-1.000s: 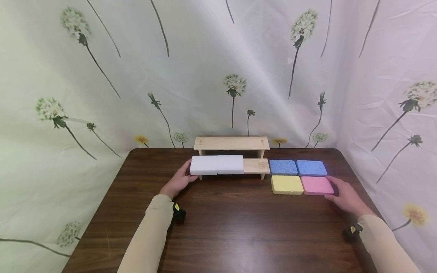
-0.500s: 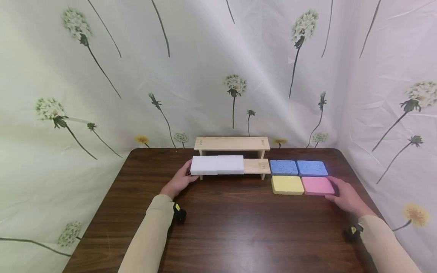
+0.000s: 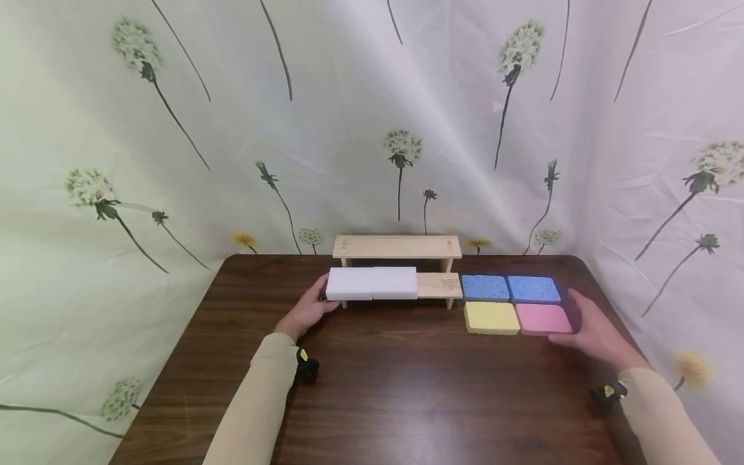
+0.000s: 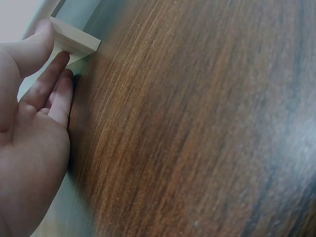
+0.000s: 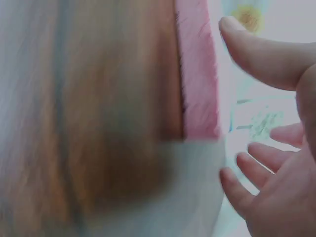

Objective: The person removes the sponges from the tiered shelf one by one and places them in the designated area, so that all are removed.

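Note:
Two white sponges [image 3: 372, 283] lie side by side on the lower step of a small wooden step rack [image 3: 437, 285]. My left hand [image 3: 306, 310] rests at the rack's left end, beside the left white sponge; its thumb and fairly straight fingers lie near a wooden leg [image 4: 79, 37]. Part of those fingers is hidden behind the sponge in the head view. To the right on the table, a pink sponge [image 3: 544, 319] lies flat. Just right of it, my right hand [image 3: 597, 332] is spread with nothing in it, thumb and fingers apart from the sponge.
A yellow sponge [image 3: 491, 318] lies left of the pink one. Two blue sponges, a left one [image 3: 485, 287] and a right one [image 3: 533, 289], lie behind them. The rack's upper step [image 3: 398, 247] stands before a flower-printed curtain [image 3: 325, 129]. Brown wooden table [image 3: 442, 394] all around.
My right hand has let go of the pink sponge and drawn slightly to the right, its fingers spreading. My left hand and the sponges have stayed put.

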Demonstrator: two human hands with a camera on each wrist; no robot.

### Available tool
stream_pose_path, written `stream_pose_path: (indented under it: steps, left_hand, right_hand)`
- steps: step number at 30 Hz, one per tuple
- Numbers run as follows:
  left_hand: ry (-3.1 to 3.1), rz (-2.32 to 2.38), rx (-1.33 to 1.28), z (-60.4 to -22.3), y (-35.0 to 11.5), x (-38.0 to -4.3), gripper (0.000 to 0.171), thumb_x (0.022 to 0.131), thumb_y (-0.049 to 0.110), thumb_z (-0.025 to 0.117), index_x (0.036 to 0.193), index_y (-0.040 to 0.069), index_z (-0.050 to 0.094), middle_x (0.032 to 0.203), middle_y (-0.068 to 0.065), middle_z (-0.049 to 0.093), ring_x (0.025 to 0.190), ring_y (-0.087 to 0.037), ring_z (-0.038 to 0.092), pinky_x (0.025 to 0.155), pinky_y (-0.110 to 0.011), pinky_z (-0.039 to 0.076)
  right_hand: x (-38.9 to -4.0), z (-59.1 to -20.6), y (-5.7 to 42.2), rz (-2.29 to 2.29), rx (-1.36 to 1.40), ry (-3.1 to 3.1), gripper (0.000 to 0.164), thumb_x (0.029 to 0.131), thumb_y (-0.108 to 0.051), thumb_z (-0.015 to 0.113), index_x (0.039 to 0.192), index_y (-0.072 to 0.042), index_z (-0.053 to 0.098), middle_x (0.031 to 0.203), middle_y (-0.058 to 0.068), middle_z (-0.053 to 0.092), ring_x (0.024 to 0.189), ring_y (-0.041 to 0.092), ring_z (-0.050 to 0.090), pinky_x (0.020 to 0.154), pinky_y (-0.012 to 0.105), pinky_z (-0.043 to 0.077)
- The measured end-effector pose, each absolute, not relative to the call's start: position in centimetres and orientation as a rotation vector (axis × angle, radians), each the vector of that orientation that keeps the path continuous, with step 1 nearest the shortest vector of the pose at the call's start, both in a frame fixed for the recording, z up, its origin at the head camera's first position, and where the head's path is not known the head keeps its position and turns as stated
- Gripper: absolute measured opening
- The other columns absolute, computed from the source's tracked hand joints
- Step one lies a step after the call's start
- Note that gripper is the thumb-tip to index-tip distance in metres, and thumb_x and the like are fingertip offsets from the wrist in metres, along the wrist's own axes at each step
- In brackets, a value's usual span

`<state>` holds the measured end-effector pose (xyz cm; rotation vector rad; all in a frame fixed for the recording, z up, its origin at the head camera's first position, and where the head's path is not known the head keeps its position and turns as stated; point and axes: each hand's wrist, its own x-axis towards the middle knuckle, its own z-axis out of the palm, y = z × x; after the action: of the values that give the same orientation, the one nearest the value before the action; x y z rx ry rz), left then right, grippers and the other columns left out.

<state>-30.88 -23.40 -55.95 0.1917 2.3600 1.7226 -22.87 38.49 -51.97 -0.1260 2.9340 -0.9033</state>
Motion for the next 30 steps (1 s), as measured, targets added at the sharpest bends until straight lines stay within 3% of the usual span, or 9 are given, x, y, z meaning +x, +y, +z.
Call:
stream_pose_path:
  steps: [3, 8, 11, 15, 19, 30]
  left_hand:
    - [2.361, 1.726, 0.194, -55.9, -23.4, -30.8, 0.082, 0.1, -0.001, 0.063, 0.168, 0.014, 0.021, 0.167, -0.019, 0.036, 0.153, -0.036, 0.035, 0.125, -0.054, 0.029]
    - [2.377, 1.716, 0.163, -55.7, -23.6, -30.5, 0.082, 0.1, 0.0, 0.064, 0.168, 0.017, 0.022, 0.168, -0.016, 0.034, 0.155, -0.034, 0.032, 0.126, -0.054, 0.026]
    - [2.376, 1.711, 0.183, -55.7, -23.5, -30.5, 0.083, 0.1, 0.0, 0.064, 0.168, 0.015, 0.021, 0.168, -0.017, 0.034, 0.155, -0.035, 0.032, 0.126, -0.054, 0.027]
    - [2.367, 1.72, 0.214, -55.6, -23.3, -30.7, 0.083, 0.1, -0.002, 0.064, 0.169, 0.013, 0.019, 0.167, -0.021, 0.035, 0.153, -0.037, 0.034, 0.125, -0.055, 0.029]
    - [2.381, 1.709, 0.197, -55.5, -23.3, -30.9, 0.084, 0.1, 0.0, 0.064, 0.169, 0.015, 0.019, 0.168, -0.019, 0.034, 0.154, -0.036, 0.033, 0.125, -0.055, 0.028]
    - [2.348, 1.71, 0.184, -55.7, -23.5, -30.5, 0.084, 0.1, 0.001, 0.064, 0.169, 0.016, 0.019, 0.171, -0.017, 0.029, 0.157, -0.036, 0.027, 0.127, -0.056, 0.022]
  right_hand:
    - [-23.1, -50.9, 36.8, -0.976, -0.206, 3.032, 0.127, 0.078, -0.044, 0.092, 0.163, 0.008, 0.014, 0.16, 0.041, 0.026, 0.144, 0.062, 0.027, 0.109, 0.08, 0.029]
    - [-24.0, -49.7, 33.0, -1.127, -0.398, 3.098, 0.1, 0.084, -0.032, 0.089, 0.159, 0.005, 0.034, 0.158, 0.035, 0.037, 0.144, 0.056, 0.031, 0.111, 0.078, 0.028]
    - [-24.7, -49.1, 30.8, -1.133, -0.532, 3.115, 0.08, 0.087, -0.026, 0.088, 0.15, 0.004, 0.048, 0.152, 0.031, 0.048, 0.141, 0.052, 0.04, 0.111, 0.074, 0.032]
    - [-25.3, -48.6, 28.1, -1.03, -0.666, 3.125, 0.066, 0.092, -0.028, 0.083, 0.146, 0.0, 0.056, 0.148, 0.024, 0.056, 0.137, 0.045, 0.049, 0.11, 0.068, 0.039]
    - [-25.8, -48.3, 25.4, -0.94, -0.749, 3.088, 0.066, 0.096, -0.031, 0.079, 0.149, -0.003, 0.054, 0.15, 0.019, 0.056, 0.138, 0.041, 0.052, 0.112, 0.064, 0.042]
    - [-26.0, -48.2, 21.0, -0.898, -0.776, 2.956, 0.073, 0.096, -0.031, 0.079, 0.155, -0.002, 0.047, 0.156, 0.019, 0.051, 0.143, 0.041, 0.048, 0.116, 0.063, 0.04]
